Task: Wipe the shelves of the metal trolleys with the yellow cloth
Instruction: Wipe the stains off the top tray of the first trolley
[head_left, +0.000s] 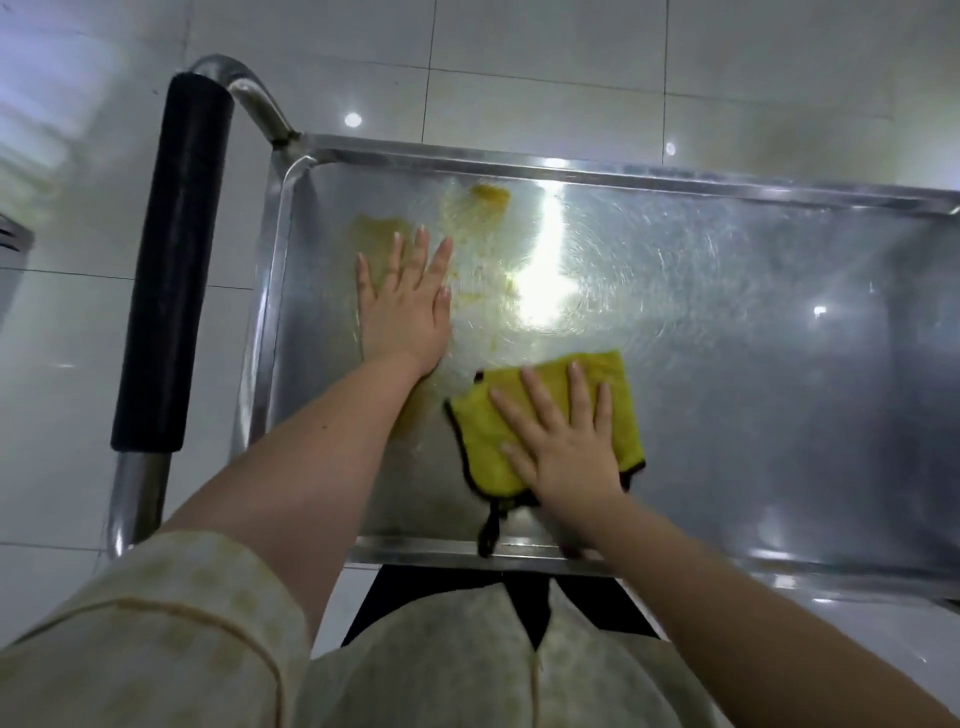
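Tiled floor (571, 52) around steel shelf (727, 322); black handle (171, 260) near flat left hand (405, 312).

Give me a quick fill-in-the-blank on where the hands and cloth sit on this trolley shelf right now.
1. The right hand presses flat on the ____ cloth.
2. The left hand lies flat on the bare shelf and holds ____.
3. The black grip of the trolley handle stands on the person's ____ side.
Missing words: yellow; nothing; left.
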